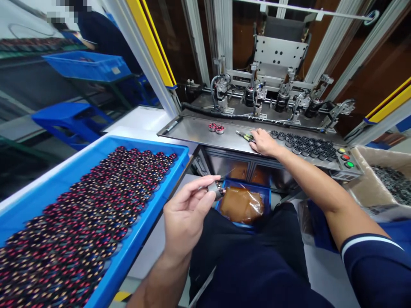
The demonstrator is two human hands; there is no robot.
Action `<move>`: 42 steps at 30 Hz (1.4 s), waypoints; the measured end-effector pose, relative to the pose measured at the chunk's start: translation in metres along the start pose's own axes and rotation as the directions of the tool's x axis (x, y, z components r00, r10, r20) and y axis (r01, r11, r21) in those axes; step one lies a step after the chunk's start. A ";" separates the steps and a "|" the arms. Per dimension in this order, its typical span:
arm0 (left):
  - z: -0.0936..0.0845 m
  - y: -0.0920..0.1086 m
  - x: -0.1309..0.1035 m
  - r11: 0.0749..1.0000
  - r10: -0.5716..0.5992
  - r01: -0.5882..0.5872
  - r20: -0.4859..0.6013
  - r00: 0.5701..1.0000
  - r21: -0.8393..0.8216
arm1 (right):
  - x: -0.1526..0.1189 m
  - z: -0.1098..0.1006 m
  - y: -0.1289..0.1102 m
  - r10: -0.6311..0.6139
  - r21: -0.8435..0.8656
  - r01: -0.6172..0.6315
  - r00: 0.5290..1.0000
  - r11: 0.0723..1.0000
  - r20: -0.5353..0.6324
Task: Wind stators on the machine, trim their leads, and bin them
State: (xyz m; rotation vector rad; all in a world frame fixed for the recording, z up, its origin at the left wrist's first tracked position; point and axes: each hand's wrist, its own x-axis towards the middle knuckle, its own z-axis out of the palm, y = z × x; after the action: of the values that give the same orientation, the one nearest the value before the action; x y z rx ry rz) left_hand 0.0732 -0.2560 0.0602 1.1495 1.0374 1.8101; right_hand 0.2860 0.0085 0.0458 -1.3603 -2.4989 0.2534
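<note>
My left hand [188, 209] pinches a small motor stator [215, 190] between thumb and fingers, above my lap. The stator has a grey rim and copper-coloured windings, and a thin wire sticks out of it. Over the metal bench top [189, 131], my right hand [266, 143] has its fingers closed on the handles of small pliers [245, 136] with green and black grips. Their jaws point left. Left of the pliers sit two red-wound stators [216, 128]. To the right of my right hand, many black cores [305, 144] stand in rows.
A blue tray [184, 158] full of wound stators lies at the left. Behind the bench stands a machine with several fixtures [282, 102]. Push buttons [345, 157] and a lined carton [369, 164] are at the right. A co-worker [102, 34] is at the upper left.
</note>
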 end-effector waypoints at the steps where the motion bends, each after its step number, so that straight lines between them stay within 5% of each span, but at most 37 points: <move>1: 0.002 0.001 -0.001 1.000 0.006 -0.006 0.006 1.000 0.001 | 0.000 -0.002 0.001 0.010 0.046 -0.009 1.000 0.999 -0.020; 7: 0.007 0.008 -0.004 1.000 -0.007 0.007 0.020 1.000 -0.004 | -0.030 -0.022 -0.005 0.098 0.460 -0.038 0.989 0.887 -0.108; 11: 0.011 0.010 -0.003 0.999 -0.038 0.039 0.036 0.999 -0.036 | -0.113 -0.026 -0.033 0.076 0.676 0.021 0.991 0.737 -0.114; 13: 0.014 0.009 -0.001 0.996 -0.075 0.076 0.026 0.997 -0.043 | -0.165 -0.022 -0.051 -0.003 0.862 0.060 0.998 0.504 -0.068; 14: 0.016 0.009 -0.001 0.994 -0.100 0.100 0.022 0.995 -0.042 | -0.189 -0.019 -0.059 -0.040 0.882 0.049 0.999 0.469 -0.034; 19: 0.031 0.008 0.000 0.983 -0.170 0.175 0.088 0.981 -0.053 | -0.260 -0.002 -0.089 -0.075 0.772 0.169 0.985 0.612 -0.156; 26: 0.051 0.012 -0.004 0.991 -0.125 0.131 0.156 0.980 -0.026 | -0.255 -0.001 -0.098 -0.160 0.735 0.279 0.960 0.618 -0.230; 42: 0.047 0.017 -0.009 0.996 -0.091 0.088 0.156 0.984 0.027 | -0.239 -0.006 -0.108 -0.239 0.700 0.409 0.912 0.585 -0.333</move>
State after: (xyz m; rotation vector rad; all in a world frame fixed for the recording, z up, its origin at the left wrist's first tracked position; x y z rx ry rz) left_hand 0.1171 -0.2590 0.0850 1.2175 1.0005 1.6152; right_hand 0.3256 -0.2508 0.0429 -0.5194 -2.0022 0.9111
